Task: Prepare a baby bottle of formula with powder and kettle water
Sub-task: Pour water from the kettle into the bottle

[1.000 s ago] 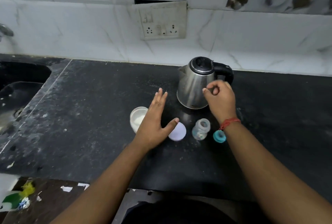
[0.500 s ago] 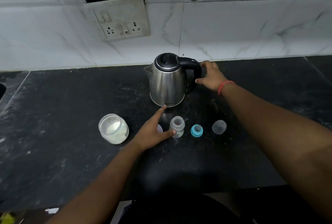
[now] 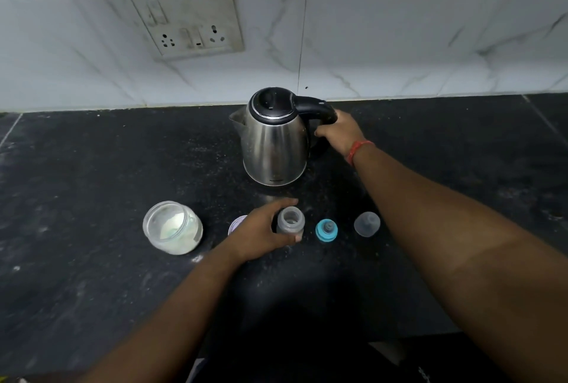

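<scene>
A steel kettle (image 3: 275, 142) with a black lid and handle stands on the black counter (image 3: 92, 198). My right hand (image 3: 339, 133) is wrapped around its handle. In front of it stands a small open baby bottle (image 3: 290, 222), and my left hand (image 3: 261, 233) grips it from the left. To the left lies an open glass jar (image 3: 172, 227) of white powder, tilted on its side. A teal ring with the teat (image 3: 326, 229) and a clear cap (image 3: 366, 224) sit to the right of the bottle. A lilac lid (image 3: 237, 222) peeks out behind my left hand.
A white marble-tiled wall (image 3: 399, 53) with a socket plate (image 3: 184, 16) rises behind the kettle. The counter's front edge runs near the bottom of the view.
My right hand went from beside the kettle to closing on its handle. My left hand moved off the lilac lid and closed around the bottle. The view shifted right.
</scene>
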Motion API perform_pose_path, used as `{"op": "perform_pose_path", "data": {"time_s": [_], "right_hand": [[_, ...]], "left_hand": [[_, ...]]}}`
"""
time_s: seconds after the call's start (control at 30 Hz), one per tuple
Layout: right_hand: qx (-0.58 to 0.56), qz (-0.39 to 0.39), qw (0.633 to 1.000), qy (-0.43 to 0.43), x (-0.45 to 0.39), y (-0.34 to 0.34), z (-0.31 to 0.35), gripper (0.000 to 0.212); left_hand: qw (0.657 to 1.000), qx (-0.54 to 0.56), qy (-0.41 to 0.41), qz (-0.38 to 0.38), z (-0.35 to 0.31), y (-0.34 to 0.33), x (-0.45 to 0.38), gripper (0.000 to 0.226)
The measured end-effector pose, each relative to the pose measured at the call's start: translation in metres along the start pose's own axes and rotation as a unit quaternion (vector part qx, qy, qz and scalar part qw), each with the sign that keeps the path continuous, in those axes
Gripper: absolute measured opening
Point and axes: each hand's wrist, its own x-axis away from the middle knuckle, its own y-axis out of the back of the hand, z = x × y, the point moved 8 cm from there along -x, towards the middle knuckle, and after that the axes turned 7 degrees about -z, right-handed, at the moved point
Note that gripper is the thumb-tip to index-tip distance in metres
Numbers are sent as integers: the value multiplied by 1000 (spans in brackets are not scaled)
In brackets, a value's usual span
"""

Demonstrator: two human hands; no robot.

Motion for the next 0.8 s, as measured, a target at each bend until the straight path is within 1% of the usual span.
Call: {"op": "perform_pose_path", "data": {"time_s": [0.07, 0.23, 0.37, 0.43, 0.6, 0.67, 0.8], "right_hand": [[-28, -4, 1000, -7, 1, -2, -3, 27], [-96, -31, 995, -13, 9, -4, -6, 33], [-166, -53, 984, -27, 23, -7, -20, 34], [-184, -60, 981, -35, 31, -7, -26, 33], [-225, -78, 970, -57, 49, -10, -38, 35], [-248, -94, 961, -72, 54, -10, -39, 35], [-307, -125, 940, -83, 68, -2, -30, 33]], "left_hand": [[1000, -5, -4, 9, 1, -5, -1, 72], [1000, -1, -11, -1, 1, -7, -2, 62], [1000, -6, -18, -2, 1, -7, 0, 63], [1000, -2, -19, -10, 0, -5, 1, 63], [998, 34, -12, -60, -2, 12, 5, 59], [995, 53, -15, -81, -3, 22, 7, 55], [989, 72, -31, -129, -10, 44, 12, 55]]}}
